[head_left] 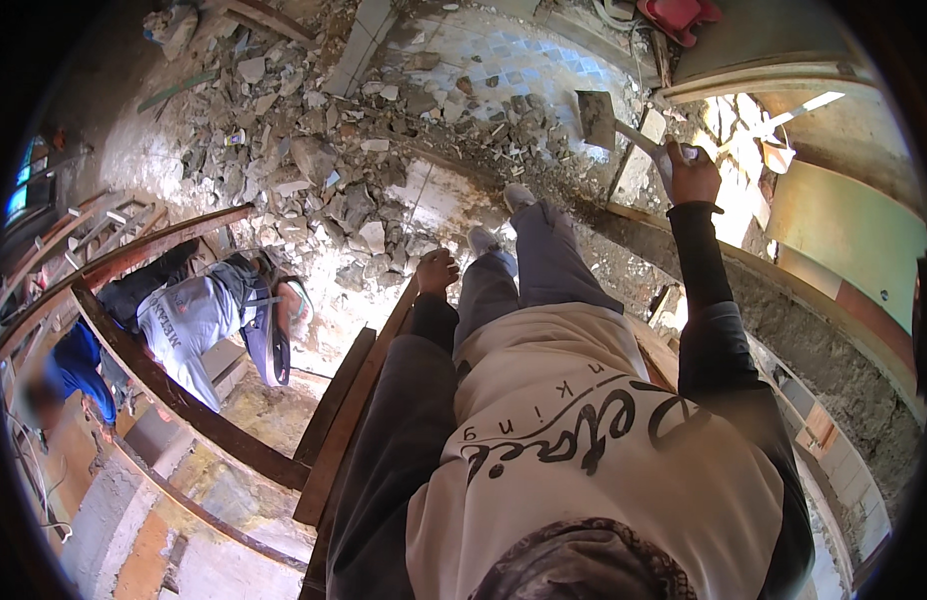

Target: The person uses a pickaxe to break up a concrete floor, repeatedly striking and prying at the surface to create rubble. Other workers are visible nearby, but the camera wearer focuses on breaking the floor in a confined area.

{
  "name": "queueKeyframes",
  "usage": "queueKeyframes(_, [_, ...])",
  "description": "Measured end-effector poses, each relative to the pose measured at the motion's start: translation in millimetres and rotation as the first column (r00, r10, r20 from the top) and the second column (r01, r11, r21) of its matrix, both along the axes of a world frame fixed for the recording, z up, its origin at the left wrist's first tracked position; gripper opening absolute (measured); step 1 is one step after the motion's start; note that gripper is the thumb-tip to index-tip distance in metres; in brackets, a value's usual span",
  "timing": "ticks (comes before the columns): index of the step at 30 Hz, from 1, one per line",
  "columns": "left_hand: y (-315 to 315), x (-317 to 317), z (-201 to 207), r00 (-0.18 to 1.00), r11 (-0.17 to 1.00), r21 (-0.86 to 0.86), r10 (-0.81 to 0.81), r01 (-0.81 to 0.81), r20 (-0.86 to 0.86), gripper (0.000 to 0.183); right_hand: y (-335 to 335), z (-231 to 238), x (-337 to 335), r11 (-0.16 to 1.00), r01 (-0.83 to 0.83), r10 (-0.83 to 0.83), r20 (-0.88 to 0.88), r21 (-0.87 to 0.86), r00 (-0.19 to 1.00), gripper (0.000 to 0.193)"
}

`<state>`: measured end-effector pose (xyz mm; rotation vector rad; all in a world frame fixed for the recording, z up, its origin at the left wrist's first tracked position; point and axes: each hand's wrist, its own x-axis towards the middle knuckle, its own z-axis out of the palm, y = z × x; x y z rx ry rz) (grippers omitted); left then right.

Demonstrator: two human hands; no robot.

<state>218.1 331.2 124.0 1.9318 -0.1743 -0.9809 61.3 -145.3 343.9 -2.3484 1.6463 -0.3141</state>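
My right hand [692,175] is raised out to the right, its fingers wrapped round the pale handle of a hoe-like tool [597,119]. The tool's flat, squarish dark blade points left, over the edge of the rubble; its exact kind is hard to tell. Beside my left thigh, my left hand [437,272] hangs with its fingers curled in and nothing visible in them. Broken concrete and tile rubble [359,205] spreads over the floor ahead of my feet.
Dark wooden beams [359,400] stand close on my left. Beyond them a person in a white shirt [199,325] bends over, with another in blue [79,370] nearby. Pale green panels [849,230] line the right. Blue patterned tiles [524,65] show ahead; a red object [681,15] lies beyond.
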Motion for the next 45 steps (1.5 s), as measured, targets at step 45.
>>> queueKeyframes(45, [34.3,-12.3,11.0,0.984,0.956,0.239,-0.153,0.17,-0.088,0.024,-26.6,14.8,15.4,0.995,-0.098,0.093,-0.31,-0.001,0.946,0.036])
